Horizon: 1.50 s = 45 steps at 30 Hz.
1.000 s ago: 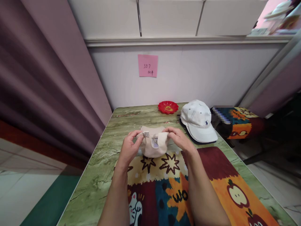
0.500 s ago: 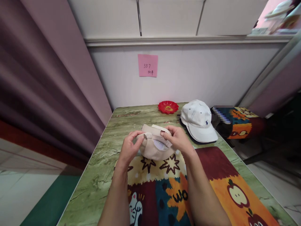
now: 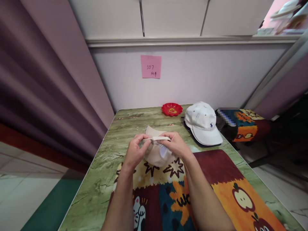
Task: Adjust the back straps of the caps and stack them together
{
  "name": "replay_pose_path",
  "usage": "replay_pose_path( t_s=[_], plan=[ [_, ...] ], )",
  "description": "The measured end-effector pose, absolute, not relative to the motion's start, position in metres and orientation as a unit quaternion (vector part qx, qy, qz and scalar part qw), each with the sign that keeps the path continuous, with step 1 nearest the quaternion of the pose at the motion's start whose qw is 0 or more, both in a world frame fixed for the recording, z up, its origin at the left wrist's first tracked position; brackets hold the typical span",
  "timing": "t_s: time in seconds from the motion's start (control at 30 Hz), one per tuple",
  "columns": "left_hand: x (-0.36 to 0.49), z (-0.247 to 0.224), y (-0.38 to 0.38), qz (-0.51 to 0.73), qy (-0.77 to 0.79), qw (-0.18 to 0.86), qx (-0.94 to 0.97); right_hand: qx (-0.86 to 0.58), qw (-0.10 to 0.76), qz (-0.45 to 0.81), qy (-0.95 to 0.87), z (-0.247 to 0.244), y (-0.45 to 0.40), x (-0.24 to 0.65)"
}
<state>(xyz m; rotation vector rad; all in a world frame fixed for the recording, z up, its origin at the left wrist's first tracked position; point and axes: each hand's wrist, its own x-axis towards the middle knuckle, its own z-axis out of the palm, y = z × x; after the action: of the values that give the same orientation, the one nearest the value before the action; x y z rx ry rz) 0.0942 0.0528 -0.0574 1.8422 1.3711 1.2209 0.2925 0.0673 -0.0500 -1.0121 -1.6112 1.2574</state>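
Note:
A beige cap (image 3: 156, 157) is held over the far edge of the patterned mat, its back strap raised and its brim pointing away toward the wall. My left hand (image 3: 136, 150) pinches the strap near its small buckle. On the other side, my right hand (image 3: 176, 144) is closed on the strap's right part. The pale strap (image 3: 160, 138) stretches between both hands. To the right, a white cap (image 3: 203, 123) with a small dark logo rests on top of a dark cap.
A red scalloped dish (image 3: 171, 109) lies near the wall. The colourful mat (image 3: 223, 166) covers the near part of the green wood-patterned table (image 3: 96, 179). A pink note (image 3: 150, 66) is on the wall. Purple curtains hang at the left.
Both hands have drawn closer together. The strap's right part has moved left and now meets the buckle side. The cap body has tilted slightly.

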Motion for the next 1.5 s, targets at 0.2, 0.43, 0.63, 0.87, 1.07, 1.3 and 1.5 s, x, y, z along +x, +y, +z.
replay_pose_path(
  t_s=[0.2, 0.43, 0.63, 0.87, 1.07, 1.3, 1.5],
  plan=[
    [0.1, -0.048, 0.048, 0.443, 0.476, 0.213, 0.729, -0.408, 0.426, 0.528, -0.612, -0.055, 0.069, 0.291],
    [0.11, -0.044, 0.045, 0.416, 0.412, 0.061, 0.808, -0.384, 0.428, 0.579, -0.578, -0.051, 0.067, 0.292],
    [0.111, -0.051, 0.048, 0.435, 0.403, 0.03, 0.805, -0.391, 0.435, 0.562, -0.584, -0.047, 0.066, 0.294],
    [0.108, -0.049, 0.049, 0.499, 0.459, -0.005, 0.735, -0.439, 0.456, 0.514, -0.579, -0.036, 0.061, 0.304],
    [0.113, -0.046, 0.045, 0.504, 0.481, 0.036, 0.716, -0.456, 0.492, 0.404, -0.622, -0.032, 0.059, 0.308],
    [0.115, -0.044, 0.046, 0.508, 0.472, 0.124, 0.71, -0.497, 0.432, 0.318, -0.682, -0.027, 0.054, 0.303],
    [0.114, -0.043, 0.046, 0.493, 0.459, 0.143, 0.725, -0.499, 0.4, 0.329, -0.695, -0.027, 0.054, 0.3]
  ],
)
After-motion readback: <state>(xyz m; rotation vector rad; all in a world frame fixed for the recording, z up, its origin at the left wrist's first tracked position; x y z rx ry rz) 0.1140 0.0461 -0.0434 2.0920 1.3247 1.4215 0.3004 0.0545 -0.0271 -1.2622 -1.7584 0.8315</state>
